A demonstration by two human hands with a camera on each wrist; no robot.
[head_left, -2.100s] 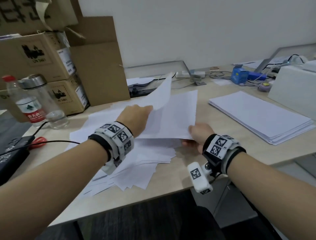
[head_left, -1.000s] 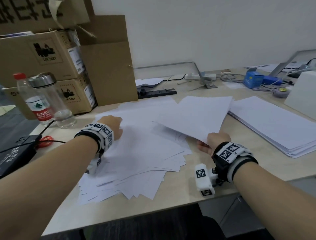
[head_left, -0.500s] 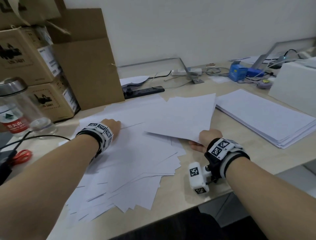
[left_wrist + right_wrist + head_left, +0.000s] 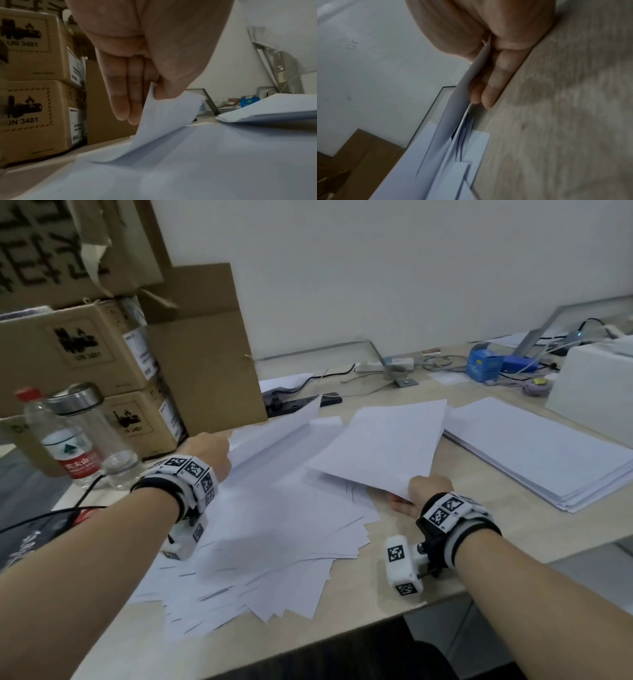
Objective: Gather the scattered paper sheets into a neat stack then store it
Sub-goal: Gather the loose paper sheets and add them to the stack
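A loose pile of white paper sheets (image 4: 267, 529) covers the desk in front of me. My left hand (image 4: 209, 451) pinches one sheet (image 4: 274, 428) by its near left corner and lifts it off the pile; in the left wrist view the thumb and fingers (image 4: 123, 94) clamp that sheet (image 4: 164, 115). My right hand (image 4: 423, 491) holds a thin bundle of sheets (image 4: 383, 443) by its near corner, raised slightly above the desk. The right wrist view has the thumb above and the fingers (image 4: 494, 75) under that bundle (image 4: 464, 94).
A squared stack of paper (image 4: 541, 450) lies at the right, beside a white box (image 4: 596, 381). Cardboard boxes (image 4: 78, 354), a water bottle (image 4: 65, 440) and a glass flask (image 4: 92, 426) stand at the left. Cables and a power strip (image 4: 301, 402) run along the back.
My left hand, which lay flat on the pile, now pinches a sheet and raises it. The right hand keeps the same bundle almost in the same place.
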